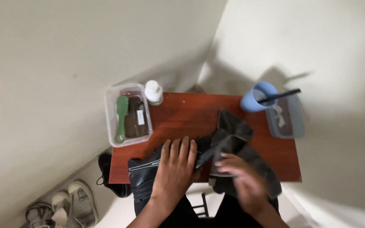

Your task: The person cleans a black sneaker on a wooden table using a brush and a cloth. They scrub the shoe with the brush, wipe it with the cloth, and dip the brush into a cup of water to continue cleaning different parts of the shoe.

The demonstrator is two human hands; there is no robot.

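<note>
A dark shoe (142, 171) lies on its side at the near edge of a small reddish wooden table (191, 114). My left hand (176, 162) rests flat on top of the shoe, fingers together, pressing it down. My right hand (241, 179), blurred by motion, grips a dark grey cloth (233, 135) that is bunched against the shoe's right end and trails toward the table's middle.
A clear plastic box (110, 114) with a green brush and a dark item sits at the table's left edge, a white bottle (153, 92) behind it. A blue cup (254, 98) with a dark stick and a grey container (290, 122) stand at right. Shoes (70, 202) lie on the floor at left.
</note>
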